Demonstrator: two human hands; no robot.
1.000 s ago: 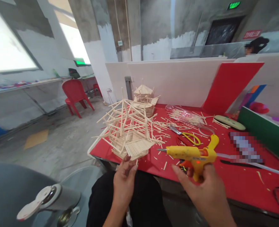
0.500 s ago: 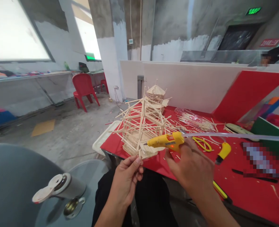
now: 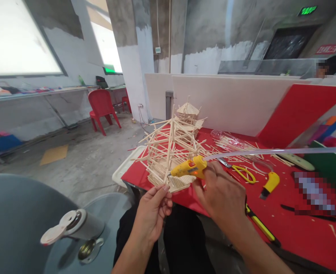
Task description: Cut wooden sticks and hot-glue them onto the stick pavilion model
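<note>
A yellow hot glue gun [image 3: 188, 168], its small red light lit, is gripped in my right hand [image 3: 223, 192]. A long clear glue stick [image 3: 250, 152] runs out of its back to the right. The nozzle points left, close to the lower front of a pavilion model [image 3: 171, 141] built from thin wooden sticks; whether they touch I cannot tell. My left hand [image 3: 153, 209] is closed in a pinch below the model's front edge, on the lower end of a thin wooden stick [image 3: 167, 176] that stands up in front of the base.
The red table [image 3: 293, 236] carries yellow-handled scissors [image 3: 243, 174], a yellow cutter [image 3: 270, 184], another long yellow knife [image 3: 261, 226] and bagged sticks [image 3: 230, 142]. A smaller stick pavilion [image 3: 188, 110] stands behind. An open flask [image 3: 86, 224] is at left. Someone's head shows far right.
My right hand has moved left and slightly down with the glue gun, bringing the nozzle nearer the upright stick. My left hand has barely moved.
</note>
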